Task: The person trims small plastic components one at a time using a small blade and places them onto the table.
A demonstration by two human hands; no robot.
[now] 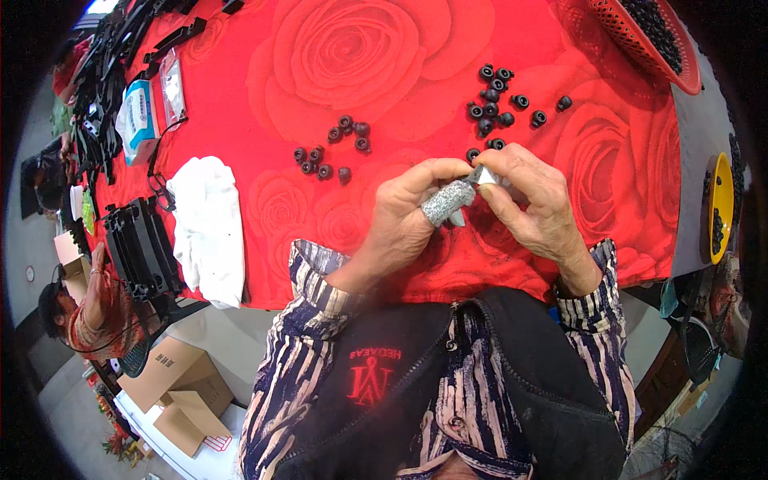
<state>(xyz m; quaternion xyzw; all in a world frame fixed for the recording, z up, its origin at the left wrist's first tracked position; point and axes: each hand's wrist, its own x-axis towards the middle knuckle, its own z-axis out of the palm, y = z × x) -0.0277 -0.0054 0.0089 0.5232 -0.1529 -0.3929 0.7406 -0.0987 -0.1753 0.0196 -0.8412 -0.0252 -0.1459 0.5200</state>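
Observation:
My left hand (406,206) is closed near the front of the red table, its thumb reaching toward the right fingertips. A speckled grey wrapped piece (448,202) shows at its fingers; whether it covers a finger or a handle I cannot tell. My right hand (534,202) pinches thumb against index finger, meeting the left hand. Between the fingertips are a small white piece (486,175) and something dark, mostly hidden. Beyond the right hand lie several small black round knobs (490,110) with holes. Left of them, another loose group of black knobs (346,122) rests on the cloth.
A folded white cloth (208,228) lies to the left, near black strip parts (142,248) and a tissue pack (138,120). A red basket (686,68) of black pieces stands far right; a yellow tray (718,184) sits beyond the edge. Another person (100,308) is at left.

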